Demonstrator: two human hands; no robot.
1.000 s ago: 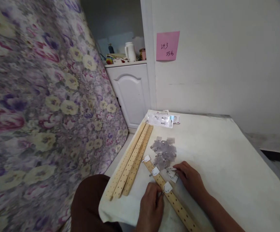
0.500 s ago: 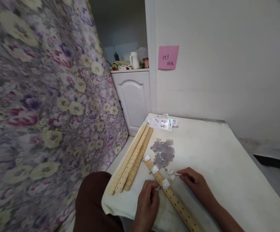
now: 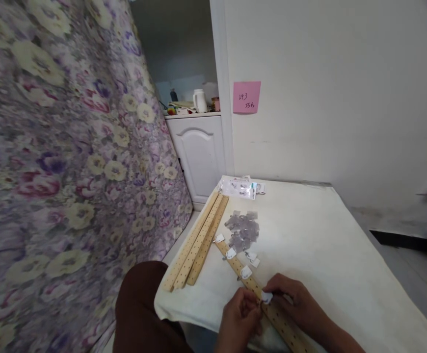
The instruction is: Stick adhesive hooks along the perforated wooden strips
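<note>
A long wooden strip with rows of holes runs diagonally over the cloth towards me. Three small white tags with loops, one of them a white tag, sit along its far half. My right hand pinches another white tag over the strip, just nearer to me than those three. At the strip's left edge, my left hand is closed beside that tag; what its fingertips hold, if anything, is too small to make out. Some loose white tags lie right of the strip.
A pile of greyish translucent pieces lies beyond the strip. Several similar wooden strips line the left side of the white-covered table. Clear packaging rests at the back. A floral curtain hangs on the left.
My right hand has brought a white tag from the loose ones to the wooden strip. My left hand has moved right along the strip, close to the right. The view has shifted slightly.
</note>
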